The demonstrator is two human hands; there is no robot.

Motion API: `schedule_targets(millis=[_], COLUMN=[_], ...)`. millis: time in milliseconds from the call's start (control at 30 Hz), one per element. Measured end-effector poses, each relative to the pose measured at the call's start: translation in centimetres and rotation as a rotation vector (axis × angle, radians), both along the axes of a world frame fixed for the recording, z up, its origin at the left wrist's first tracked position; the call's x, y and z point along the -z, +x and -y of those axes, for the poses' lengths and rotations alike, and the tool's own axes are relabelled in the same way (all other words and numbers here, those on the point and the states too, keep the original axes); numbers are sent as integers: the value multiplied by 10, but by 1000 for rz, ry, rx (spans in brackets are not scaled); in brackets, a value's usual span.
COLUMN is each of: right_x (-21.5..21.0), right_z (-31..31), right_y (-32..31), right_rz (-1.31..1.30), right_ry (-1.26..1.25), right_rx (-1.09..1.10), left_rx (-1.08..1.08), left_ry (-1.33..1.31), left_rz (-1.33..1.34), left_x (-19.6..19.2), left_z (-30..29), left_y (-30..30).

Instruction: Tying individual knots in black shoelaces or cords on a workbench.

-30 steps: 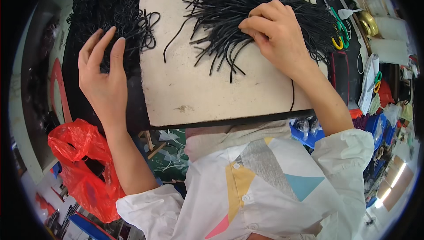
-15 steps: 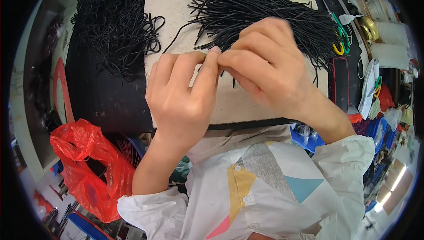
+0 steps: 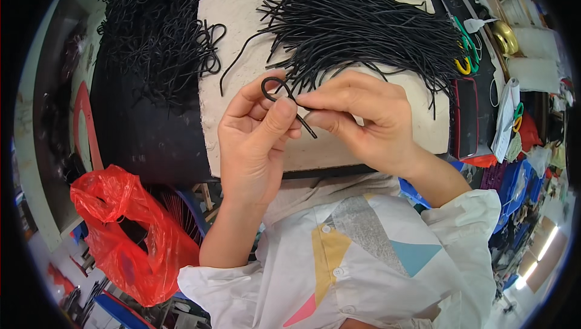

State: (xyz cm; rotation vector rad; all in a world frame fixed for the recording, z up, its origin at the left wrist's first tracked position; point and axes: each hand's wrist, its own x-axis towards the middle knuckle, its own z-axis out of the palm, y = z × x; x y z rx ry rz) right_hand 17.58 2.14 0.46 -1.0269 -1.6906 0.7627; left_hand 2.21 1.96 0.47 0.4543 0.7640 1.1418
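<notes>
Left hand, right hand pinch looped black cord; tabletop marks (illegible).

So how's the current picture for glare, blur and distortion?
Head view: straight edges bow, fisheye-style; lower right in head view, a light strip glares; lower left, the red bag shines; head view centre, left hand, right hand and looped cord look fairly sharp.

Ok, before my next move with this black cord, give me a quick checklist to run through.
1. Left hand on the black cord: ok, pinched by thumb and fingers.
2. Right hand on the same cord: ok, pinching beside the left thumb.
3. Cord's loop open: ok.
4. One tip in sight: ok, pointing down between the hands.
5. Other tip in sight: cannot tell, its place is unclear.
6. A hand free: not ok, both occupied.
</notes>
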Motion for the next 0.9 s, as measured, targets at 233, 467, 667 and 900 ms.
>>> schedule_targets(millis=[233,467,667,900], right_x=[1,-13,-18,-18], right_z=[9,14,13,13], right_y=[-5,7,9,19], right_rz=[91,-283,-315,104], right_ry=[153,-470,-592,-270], right_rx=[23,27,-21,-102], left_rx=[-6,98,71,56], left_ry=[-16,45,233,224], left_rz=[50,-203,-463,-486], left_x=[-1,-5,-13,-11], left_z=[7,10,14,14], left_y=[7,-8,-7,-12])
